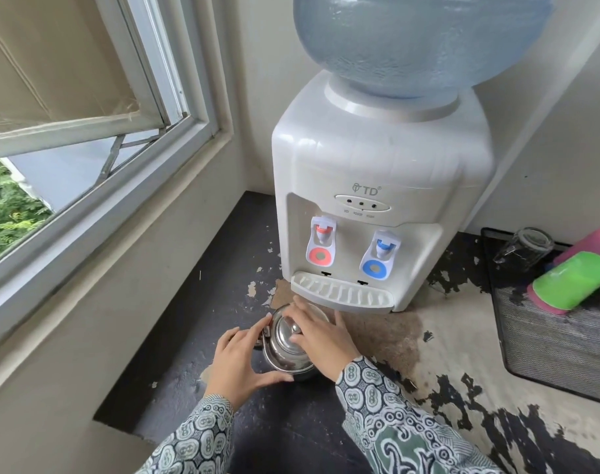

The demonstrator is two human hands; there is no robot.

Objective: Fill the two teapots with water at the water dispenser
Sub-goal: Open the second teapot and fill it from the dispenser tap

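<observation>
1. While seen from the head camera, standing on the dark, peeling table (pixel 175 336) just in front of the water dispenser (pixel 377 186): a steel teapot (pixel 288 347), lid on, below the drip tray (pixel 343 295) and nearer the red tap (pixel 322 234) than the blue tap (pixel 382 249).
2. Cupped round the teapot's near left side, thumb along the base: left hand (pixel 238 360), fingers curled on the metal.
3. Laid over the lid and far side, fingers spread and touching: right hand (pixel 321 336).
4. Right of the dispenser: mesh tray (pixel 551 354) with an upturned glass (pixel 524 249) and green and pink cups (pixel 572 282).
</observation>
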